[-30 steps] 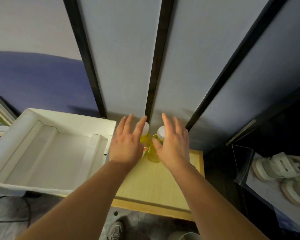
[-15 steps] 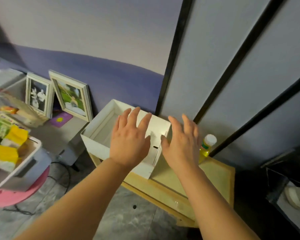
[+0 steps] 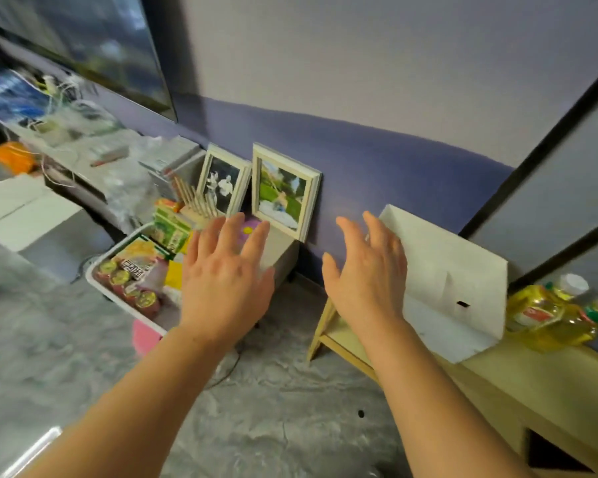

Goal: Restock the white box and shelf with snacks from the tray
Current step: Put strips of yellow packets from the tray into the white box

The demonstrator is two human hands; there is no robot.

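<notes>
A white tray full of colourful snack packets rests on a pink stool at the left. My left hand hovers over the tray's right end, fingers spread, holding nothing. The white box stands on a pale wooden shelf unit at the right. My right hand is open in the air just left of the box, not touching it. Two yellow bottles with white caps stand on the shelf right of the box.
Two framed photos lean against the purple wall on a grey stand. A cluttered low bench runs along the left under a dark screen. Grey marbled floor lies between tray and shelf.
The view has swung left from the bottles and box toward the tray. Both open hands moved left with it, away from the bottles, the left one now over the tray.
</notes>
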